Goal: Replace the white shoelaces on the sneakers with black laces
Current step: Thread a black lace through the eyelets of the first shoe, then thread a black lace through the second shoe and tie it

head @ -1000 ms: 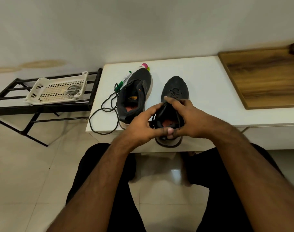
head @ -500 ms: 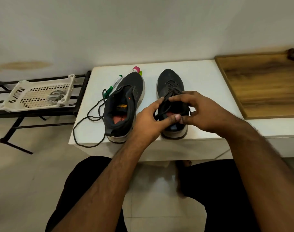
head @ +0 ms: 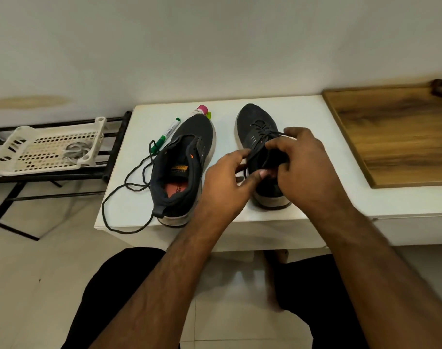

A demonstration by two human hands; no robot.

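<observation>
White table point(head: 303, 117) against a pale wall, tiled floor under my knees: that is the one head view I work from. On it, both my hands meet over the right sneaker point(head: 259, 127), above its tongue. My left hand point(head: 222, 180) has thumb and fingers curled in, and they seem to pinch the lace point(head: 261, 144); my right hand point(head: 305, 167) curls round the lace and collar just across from it. The strands run away from my grip toward the toe, already threaded through the eyelets.

I judge the lace to be light, limp and thin, prone to slip, so I take it near its end, close to the eyelet. The shoe looks soft in the upper and stiffer at the sole, and light enough to shift if I tug, so the heel needs steadying.

Left of my grip stands the left sneaker point(head: 187, 157), open and unlaced, with a loose lace point(head: 119, 195) trailing off the table edge beside it. Beyond that lies a marker point(head: 165, 136).
</observation>
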